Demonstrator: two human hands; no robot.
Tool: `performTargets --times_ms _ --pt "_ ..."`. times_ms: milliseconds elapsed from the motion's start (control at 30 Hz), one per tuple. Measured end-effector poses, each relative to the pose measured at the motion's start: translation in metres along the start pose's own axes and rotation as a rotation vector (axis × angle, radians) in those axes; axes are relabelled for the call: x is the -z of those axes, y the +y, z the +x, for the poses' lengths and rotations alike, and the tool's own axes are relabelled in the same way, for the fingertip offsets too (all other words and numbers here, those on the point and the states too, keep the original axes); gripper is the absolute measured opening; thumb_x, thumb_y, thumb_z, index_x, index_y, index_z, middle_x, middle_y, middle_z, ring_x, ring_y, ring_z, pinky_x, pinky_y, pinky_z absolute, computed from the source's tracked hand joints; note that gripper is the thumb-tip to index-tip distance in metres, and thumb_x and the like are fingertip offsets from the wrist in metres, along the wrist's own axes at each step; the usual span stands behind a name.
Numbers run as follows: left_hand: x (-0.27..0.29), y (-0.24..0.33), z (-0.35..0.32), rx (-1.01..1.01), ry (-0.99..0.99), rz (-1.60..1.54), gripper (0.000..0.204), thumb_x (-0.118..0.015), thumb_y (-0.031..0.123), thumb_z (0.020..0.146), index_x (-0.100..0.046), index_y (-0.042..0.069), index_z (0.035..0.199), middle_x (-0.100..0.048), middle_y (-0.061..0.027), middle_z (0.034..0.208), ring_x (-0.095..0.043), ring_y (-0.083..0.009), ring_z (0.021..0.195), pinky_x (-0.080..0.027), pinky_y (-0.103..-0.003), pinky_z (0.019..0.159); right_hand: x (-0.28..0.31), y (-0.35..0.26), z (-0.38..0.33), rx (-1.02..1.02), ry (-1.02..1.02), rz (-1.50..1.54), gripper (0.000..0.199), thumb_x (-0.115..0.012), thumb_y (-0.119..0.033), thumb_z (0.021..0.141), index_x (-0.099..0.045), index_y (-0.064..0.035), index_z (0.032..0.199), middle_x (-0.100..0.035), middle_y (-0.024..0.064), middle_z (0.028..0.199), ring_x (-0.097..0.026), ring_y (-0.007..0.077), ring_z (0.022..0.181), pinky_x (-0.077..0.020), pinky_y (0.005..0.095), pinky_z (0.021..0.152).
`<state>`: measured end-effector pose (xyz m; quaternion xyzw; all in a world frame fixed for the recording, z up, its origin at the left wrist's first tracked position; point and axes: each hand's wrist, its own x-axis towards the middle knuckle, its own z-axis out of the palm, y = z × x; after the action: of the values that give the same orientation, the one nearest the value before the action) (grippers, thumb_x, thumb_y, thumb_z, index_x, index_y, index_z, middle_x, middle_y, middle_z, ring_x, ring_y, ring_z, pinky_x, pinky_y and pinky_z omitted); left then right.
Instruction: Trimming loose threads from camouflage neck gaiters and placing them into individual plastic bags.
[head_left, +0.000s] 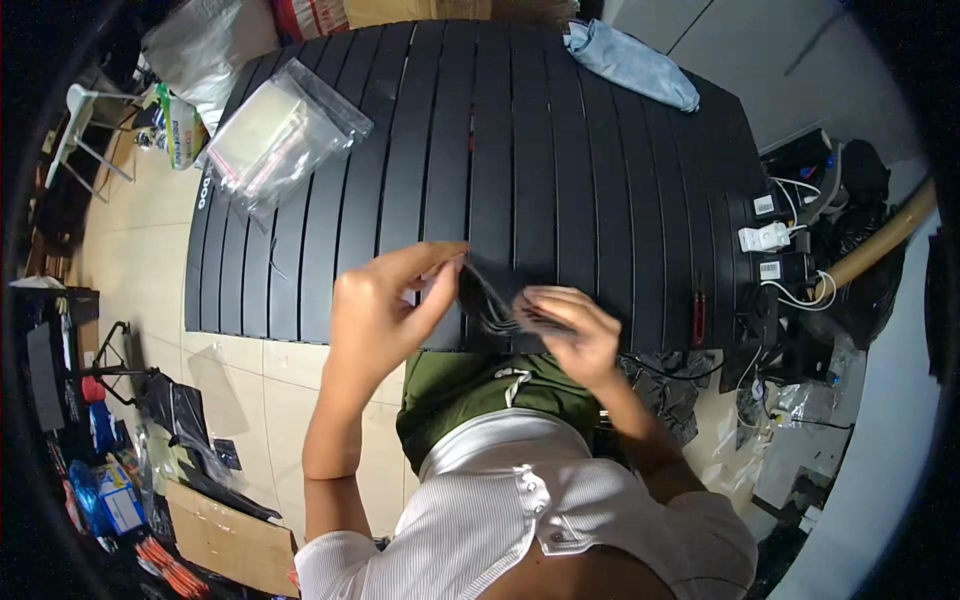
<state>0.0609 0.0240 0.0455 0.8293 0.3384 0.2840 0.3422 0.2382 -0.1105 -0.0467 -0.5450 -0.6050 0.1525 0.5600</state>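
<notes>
A: Centre of things?

B: A thin dark strip [488, 299], motion-blurred, spanning the gap between the hands over the table's near edge. Single sheet or several layers: unclear.

A: The hold?

B: Left hand [385, 305] pinches the upper end between thumb and fingertips. Right hand [582, 335] has its fingers bent over the lower end, apparently gripping; blur hides the thumb contact, so how firm, I can't tell.

A: Handling advice?

B: My judgement: small pinch at the very edge, right hand quiet as the anchor, light even tension. Stuff this thin looks likely to crease or cling. If layered, start from a corner; a tug at the middle would probably bunch it.

A: Position?

B: Very near the edge of the black slatted table [570, 200]. Working slightly farther in would give a slipped piece somewhere to land.

A: Farther out?

B: Clear plastic bags [275, 140] at far left, well apart from the hands. Slim red item [699, 318] near the right-hand corner. Pale blue bundle [635, 66] at far right.
</notes>
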Motion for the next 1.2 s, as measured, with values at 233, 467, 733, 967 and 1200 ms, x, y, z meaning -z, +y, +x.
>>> performTargets --times_ms 233,467,733,967,1200 --pt "-0.006 -0.046 0.022 0.565 -0.339 -0.598 0.032 -0.059 0.028 0.085 -0.063 -0.002 0.094 -0.063 -0.0062 0.075 -0.055 -0.0103 0.061 -0.045 -0.023 0.057 0.053 0.007 0.024 -0.949 -0.288 0.483 0.034 -0.063 -0.010 0.079 -0.054 0.0022 0.110 -0.062 0.0069 0.095 -0.058 0.0129 0.081 -0.0460 0.0247 0.074" --pt "-0.046 -0.056 0.014 0.120 -0.192 -0.134 0.023 -0.061 0.021 0.082 -0.064 0.003 0.096 -0.062 -0.0107 0.086 -0.056 -0.0205 0.070 -0.045 -0.029 0.062 0.066 0.032 0.019 -0.531 0.035 -0.258 0.027 -0.061 -0.011 0.082 -0.058 -0.0026 0.107 -0.060 0.0045 0.096 -0.055 0.0093 0.074 -0.0453 0.0220 0.064" --pt "-0.081 -0.083 0.006 0.086 -0.487 -0.051 0.030 -0.069 0.026 0.074 -0.064 0.000 0.089 -0.065 -0.0131 0.084 -0.057 -0.0249 0.069 -0.044 -0.033 0.064 0.040 0.051 0.044 -0.555 -0.498 -0.054 0.023 -0.064 -0.010 0.078 -0.062 -0.0027 0.100 -0.061 0.0037 0.085 -0.046 0.0061 0.058 -0.0371 0.0216 0.052" --pt "-0.075 -0.074 0.015 0.077 -0.425 0.051 0.023 -0.070 0.023 0.073 -0.064 0.001 0.075 -0.063 -0.0105 0.075 -0.053 -0.0257 0.073 -0.042 -0.034 0.069 0.044 0.058 0.050 -0.538 -0.505 -0.098 0.011 -0.065 -0.008 0.077 -0.066 -0.0012 0.086 -0.059 0.0017 0.074 -0.041 0.0031 0.052 -0.0330 0.0212 0.047" --pt "-0.078 -0.075 0.016 -0.035 -0.045 0.176 0.022 -0.067 0.028 0.075 -0.066 0.006 0.074 -0.061 -0.0056 0.071 -0.050 -0.0240 0.071 -0.040 -0.035 0.068 0.033 0.040 0.045 -0.093 -0.110 -0.479 0.014 -0.056 -0.003 0.081 -0.063 -0.0015 0.093 -0.062 0.0095 0.093 -0.056 0.0235 0.084 -0.0463 0.0321 0.071"
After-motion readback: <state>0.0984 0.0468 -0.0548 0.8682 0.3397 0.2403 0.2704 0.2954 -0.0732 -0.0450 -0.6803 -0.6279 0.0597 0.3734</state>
